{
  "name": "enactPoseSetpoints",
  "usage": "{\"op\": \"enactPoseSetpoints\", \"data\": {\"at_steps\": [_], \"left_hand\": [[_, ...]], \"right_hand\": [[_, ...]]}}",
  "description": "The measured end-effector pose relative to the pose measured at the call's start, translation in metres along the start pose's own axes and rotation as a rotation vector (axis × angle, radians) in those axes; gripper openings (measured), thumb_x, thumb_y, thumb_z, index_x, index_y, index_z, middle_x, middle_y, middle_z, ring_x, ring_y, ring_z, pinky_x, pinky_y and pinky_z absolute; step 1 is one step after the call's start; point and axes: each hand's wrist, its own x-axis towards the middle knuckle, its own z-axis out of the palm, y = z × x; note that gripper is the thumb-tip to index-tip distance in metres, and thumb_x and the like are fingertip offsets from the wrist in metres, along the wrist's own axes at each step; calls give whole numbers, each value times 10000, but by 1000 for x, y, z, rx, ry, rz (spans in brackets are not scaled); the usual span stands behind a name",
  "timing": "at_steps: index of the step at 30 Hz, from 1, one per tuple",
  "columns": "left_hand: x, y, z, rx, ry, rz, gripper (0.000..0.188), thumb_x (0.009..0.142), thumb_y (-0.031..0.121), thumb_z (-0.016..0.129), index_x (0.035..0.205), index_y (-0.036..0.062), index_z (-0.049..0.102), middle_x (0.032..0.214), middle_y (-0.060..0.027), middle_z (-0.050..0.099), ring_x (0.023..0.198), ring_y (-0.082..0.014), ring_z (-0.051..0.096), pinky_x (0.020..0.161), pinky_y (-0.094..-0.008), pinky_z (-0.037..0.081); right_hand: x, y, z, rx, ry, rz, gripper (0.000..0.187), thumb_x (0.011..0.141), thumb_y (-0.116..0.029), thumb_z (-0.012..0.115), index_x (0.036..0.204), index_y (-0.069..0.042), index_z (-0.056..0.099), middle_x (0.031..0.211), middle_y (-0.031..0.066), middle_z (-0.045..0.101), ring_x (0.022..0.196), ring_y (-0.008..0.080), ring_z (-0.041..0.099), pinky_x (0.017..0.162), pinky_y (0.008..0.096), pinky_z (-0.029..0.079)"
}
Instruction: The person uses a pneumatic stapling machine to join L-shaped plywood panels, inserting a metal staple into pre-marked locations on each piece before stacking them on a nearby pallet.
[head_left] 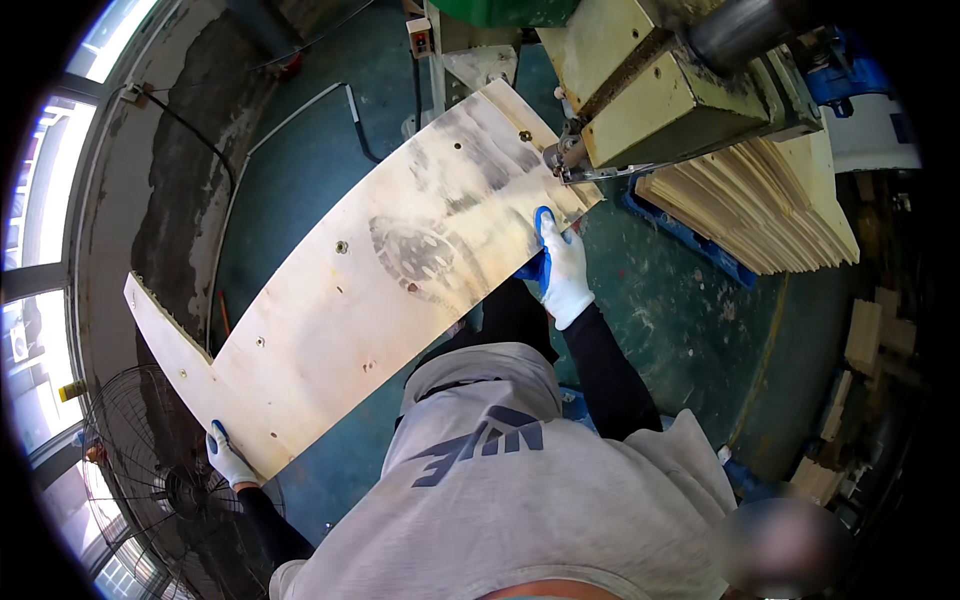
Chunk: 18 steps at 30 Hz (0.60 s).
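A large curved plywood panel [310, 290] spans the middle of the view, held in both hands. It has a notch at its left end, dark smudges and several small metal inserts. My left hand [230, 458], in a white glove with blue coating, grips its lower left corner, thumb on top. My right hand [565, 270], gloved the same, clasps the near edge towards the right end; its other fingers are mostly hidden beneath. The panel's far right end lies under the working head [568, 155] of a pale green machine [690, 110]. Whether they touch, I cannot tell.
Stacked plywood pieces [755, 210] rest on a blue pallet [735, 270] to the right. At the lower left stands a wire-caged fan [150, 510], near the panel's corner. Wood blocks [865, 335] lie at the far right. A small switch box [420, 38] is at the back.
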Motion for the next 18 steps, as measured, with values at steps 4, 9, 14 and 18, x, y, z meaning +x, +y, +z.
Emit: {"op": "enactPoseSetpoints", "data": {"at_steps": [4, 9, 14, 18], "left_hand": [[13, 12, 2, 70, 22, 41, 436, 1014, 312, 658, 1236, -63, 640, 1116, -69, 695, 928, -138, 618, 843, -283, 507], [18, 6, -13, 63, 20, 34, 418, 1006, 330, 666, 1195, -43, 675, 1072, -40, 697, 931, -118, 602, 851, -270, 491], [10, 6, -14, 104, 107, 110, 402, 1008, 293, 668, 1189, -66, 661, 1107, -55, 701, 925, -114, 612, 863, -252, 482], [-20, 26, 3, -1, 97, 33, 416, 1010, 296, 663, 1218, -64, 643, 1118, -68, 703, 954, -135, 628, 857, -277, 505]], "right_hand": [[-1, -2, 0, -32, -43, -33, 398, 1002, -309, 653, 1224, 15, 591, 1113, 84, 671, 984, 164, 684, 865, 328, 575], [-8, -7, 5, -33, 19, -24, 423, 994, -333, 665, 1214, 19, 583, 1154, 99, 639, 1017, 172, 666, 867, 331, 568], [-6, 7, 0, -4, 30, -21, 378, 1003, -327, 656, 1158, 16, 627, 1077, 45, 646, 953, 118, 629, 835, 283, 518], [-11, -10, 13, 17, 47, 7, 359, 1009, -356, 647, 1056, 0, 650, 977, 15, 634, 817, 83, 594, 737, 248, 493]]}}
